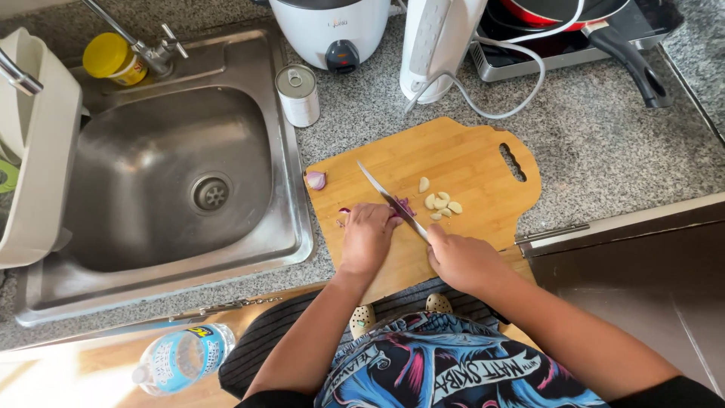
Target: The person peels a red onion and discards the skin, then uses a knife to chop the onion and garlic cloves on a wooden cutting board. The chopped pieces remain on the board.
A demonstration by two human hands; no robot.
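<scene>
The left hand (368, 236) lies palm down on the wooden cutting board (468, 162), fingers curled over a piece of red onion (404, 205) and pressing it to the board; only a purple sliver shows past the fingertips. The right hand (462, 261) is closed around the handle of a kitchen knife (387, 196), whose blade slants up and to the left across the board, its edge resting against the onion just beside the left fingertips.

The cutting board sits on the speckled grey desk (604, 143) near its front edge, just right of the sink (162, 177), with its handle slot turned toward the right. A small heap of peeled garlic cloves (442, 204) lies near the middle of the board, just right of the blade, one clove a little apart above the rest. Another onion piece (316, 180) rests at the board's left edge, near the sink rim.

Toward the back edge of the desk stand a tin can (298, 94), a white rice cooker (332, 30) and a white kettle (434, 45) with its cord looping over the desk. In the back right corner a hotplate (529, 60) carries a red pan (574, 11) with a black handle. A yellow-lidded jar (112, 59) stands behind the sink by the tap (147, 45). A water bottle (181, 359) lies below the front edge.
</scene>
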